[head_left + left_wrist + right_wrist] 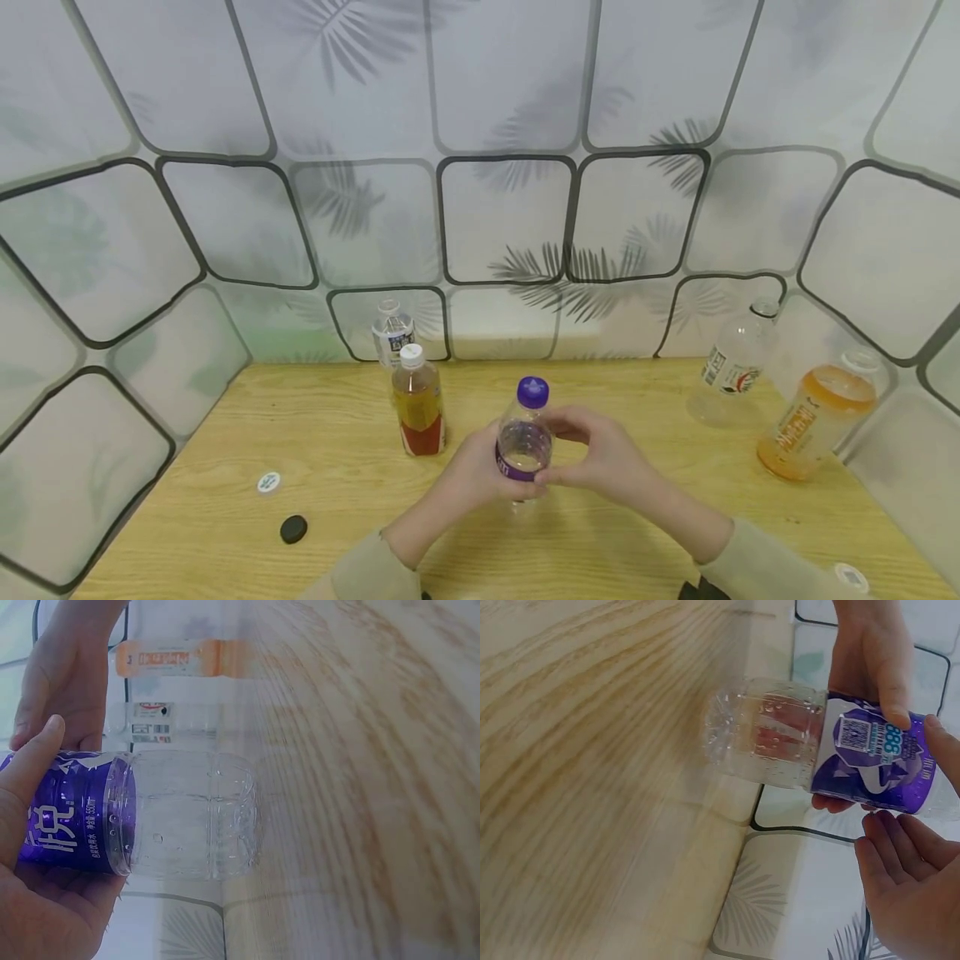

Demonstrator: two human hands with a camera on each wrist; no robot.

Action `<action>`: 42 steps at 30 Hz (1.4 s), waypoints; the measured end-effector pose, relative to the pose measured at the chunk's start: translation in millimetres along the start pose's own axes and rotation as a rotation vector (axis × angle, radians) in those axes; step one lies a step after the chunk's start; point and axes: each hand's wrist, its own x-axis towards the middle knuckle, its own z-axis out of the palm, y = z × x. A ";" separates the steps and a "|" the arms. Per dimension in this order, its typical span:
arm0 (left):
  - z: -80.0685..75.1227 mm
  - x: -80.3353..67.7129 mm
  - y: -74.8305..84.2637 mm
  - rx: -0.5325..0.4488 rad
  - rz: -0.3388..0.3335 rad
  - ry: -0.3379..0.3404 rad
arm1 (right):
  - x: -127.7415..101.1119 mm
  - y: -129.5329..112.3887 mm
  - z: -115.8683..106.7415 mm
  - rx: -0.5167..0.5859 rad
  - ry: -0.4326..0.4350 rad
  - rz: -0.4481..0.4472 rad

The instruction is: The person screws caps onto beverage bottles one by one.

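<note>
Purple-capped bottle (523,443) is upright between the hands, left hand (480,471) gripping it, right hand (602,454) relaxed at its right side.

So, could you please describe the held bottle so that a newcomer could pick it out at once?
Start at the wooden table, then find the left hand near its middle. It grips a transparent water bottle. A purple cap and purple label set it apart from the clear bottle at right and the white-capped bottle at left.

Both hands (476,475) (607,458) at a purple-capped bottle (527,437), amber bottle (420,406) and black cap (293,529) leftward
</note>
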 end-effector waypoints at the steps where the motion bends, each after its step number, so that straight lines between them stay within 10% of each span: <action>1: 0.1 0.3 0.1 0.002 -0.002 0.002 | -0.5 0.7 0.9 -0.004 0.000 -0.002; 33: -5.0 -11.7 -0.5 -0.023 -0.054 -0.022 | -1.6 -1.7 3.9 -0.116 0.001 -0.003; 42: -15.5 -22.1 3.9 0.145 -0.044 -0.007 | -1.2 -4.3 3.7 -0.136 -0.017 -0.012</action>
